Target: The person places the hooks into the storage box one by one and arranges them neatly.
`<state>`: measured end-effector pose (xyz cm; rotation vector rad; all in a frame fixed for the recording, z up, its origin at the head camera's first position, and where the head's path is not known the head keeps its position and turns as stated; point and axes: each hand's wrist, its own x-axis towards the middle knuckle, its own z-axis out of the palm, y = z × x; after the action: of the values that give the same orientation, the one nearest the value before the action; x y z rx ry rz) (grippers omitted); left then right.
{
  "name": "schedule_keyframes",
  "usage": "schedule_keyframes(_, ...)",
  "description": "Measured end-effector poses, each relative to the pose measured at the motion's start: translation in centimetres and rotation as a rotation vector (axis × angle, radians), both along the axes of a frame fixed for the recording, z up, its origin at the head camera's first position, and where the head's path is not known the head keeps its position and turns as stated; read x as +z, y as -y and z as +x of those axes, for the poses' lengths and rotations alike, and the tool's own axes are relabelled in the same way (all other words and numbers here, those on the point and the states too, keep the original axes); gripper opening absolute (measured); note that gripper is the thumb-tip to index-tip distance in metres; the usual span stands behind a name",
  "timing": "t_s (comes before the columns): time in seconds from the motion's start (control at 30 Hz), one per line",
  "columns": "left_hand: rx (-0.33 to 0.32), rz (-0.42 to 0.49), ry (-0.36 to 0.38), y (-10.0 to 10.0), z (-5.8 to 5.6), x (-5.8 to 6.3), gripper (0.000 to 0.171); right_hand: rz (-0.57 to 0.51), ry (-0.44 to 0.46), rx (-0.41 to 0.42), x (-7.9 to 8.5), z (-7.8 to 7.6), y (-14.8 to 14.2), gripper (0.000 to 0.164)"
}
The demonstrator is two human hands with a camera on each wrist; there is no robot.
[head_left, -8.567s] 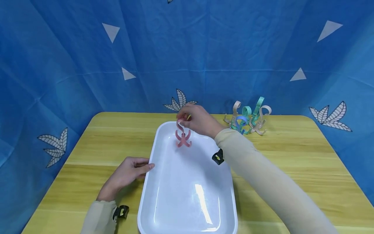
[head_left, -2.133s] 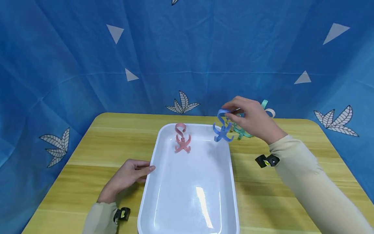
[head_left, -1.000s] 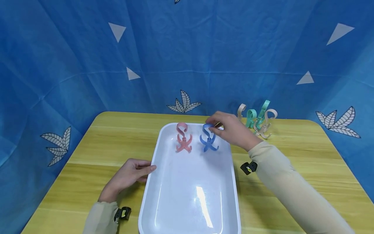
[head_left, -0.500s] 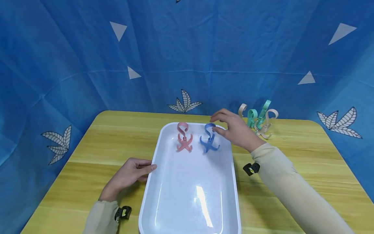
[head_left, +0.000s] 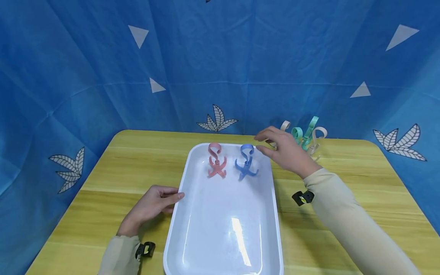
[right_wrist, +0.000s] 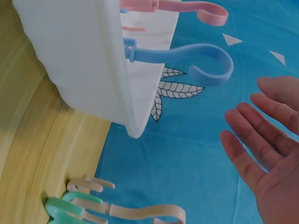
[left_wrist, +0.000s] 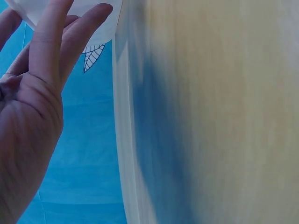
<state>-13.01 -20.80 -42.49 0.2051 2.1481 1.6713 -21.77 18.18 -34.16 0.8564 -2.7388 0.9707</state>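
Observation:
A white tray point(head_left: 220, 214) lies on the table, with my left hand point(head_left: 151, 204) holding its left rim, thumb over the edge and fingers outside. In the left wrist view, the left fingers meet the tray's outer wall. A blue four-pronged hanging hook point(head_left: 246, 170) stands upright in the tray's far right part. Beside it, to the left, stands a similar pink hook point(head_left: 217, 169). My right hand point(head_left: 285, 151) is above the tray's far right corner, just right of the blue hook. Its fingers are spread and hold nothing; the right wrist view shows a gap from the blue hook's curl.
Several more hooks, including a green hook point(head_left: 311, 128) and a beige hook point(head_left: 320, 132), stand clustered behind my right hand at the table's back right. The wooden table point(head_left: 357, 183) ends at a blue curtain point(head_left: 275, 57).
The right hand brought the blue hook from the cluster to the tray beside the pink one, then let go and moved off to the right. The left hand stayed on the rim.

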Motion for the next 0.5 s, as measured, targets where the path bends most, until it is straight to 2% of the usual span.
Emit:
schedule_keyframes(0.3, 0.008, -0.003, -0.014, -0.2, -0.2, -0.1, 0.051, -0.044, 0.020, -0.047, 0.5, 0.7, -2.0, 0.020)
schedule_keyframes(0.5, 0.024, -0.003, 0.008, -0.2, 0.0, 0.0, 0.051, -0.035, 0.023, -0.085, 0.1, 1.2, -3.4, 0.021)
